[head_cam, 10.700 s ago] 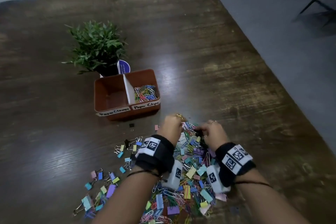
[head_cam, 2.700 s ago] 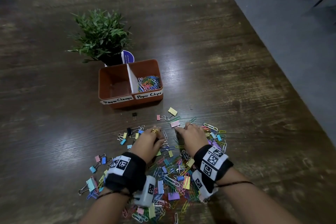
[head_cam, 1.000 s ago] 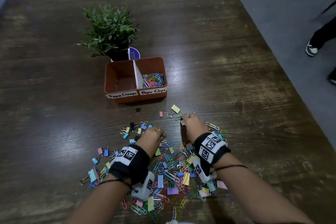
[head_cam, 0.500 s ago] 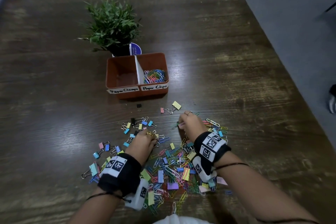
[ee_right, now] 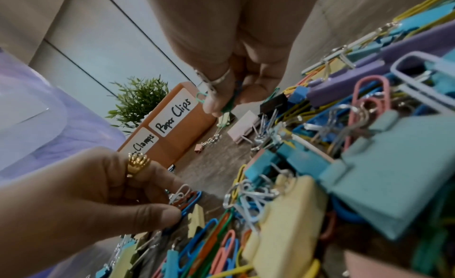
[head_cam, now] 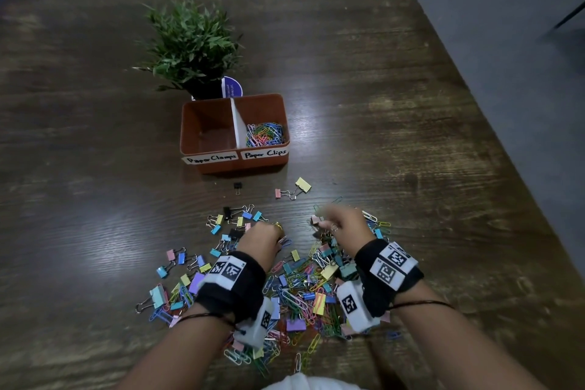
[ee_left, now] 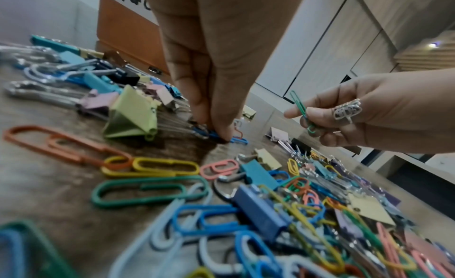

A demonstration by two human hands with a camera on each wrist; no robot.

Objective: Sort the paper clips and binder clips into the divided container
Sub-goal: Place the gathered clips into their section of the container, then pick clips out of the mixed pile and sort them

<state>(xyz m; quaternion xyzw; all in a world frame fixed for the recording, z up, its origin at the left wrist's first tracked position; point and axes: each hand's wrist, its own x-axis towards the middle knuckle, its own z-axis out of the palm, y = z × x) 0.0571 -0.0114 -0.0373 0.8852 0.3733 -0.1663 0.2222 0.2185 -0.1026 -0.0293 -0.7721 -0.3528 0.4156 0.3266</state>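
head view: the orange divided container sits on the wooden table in front of a small potted plant. its right compartment, labelled paper clips, holds a heap of coloured paper clips; the left one, labelled paper clamps, looks empty, though its floor is shadowed. the mixed pile lies nearer the person, under both wrists, with stray binder clips between pile and container. the left hand and the right hand are both curled at the far edge of the pile; the right is blurred.

left wrist view: the left fingertips press and pinch a few blue and red paper clips against the table, just beside a green binder clip. the risk is that clips interlock, so a lift may drag a chain or a binder handle along, or shed pieces on the way.

right wrist view: the right hand's fingers pinch a green paper clip clear of the table, with the container beyond. a loose pinch on thin wire could let it slip, or land it left of the divider.
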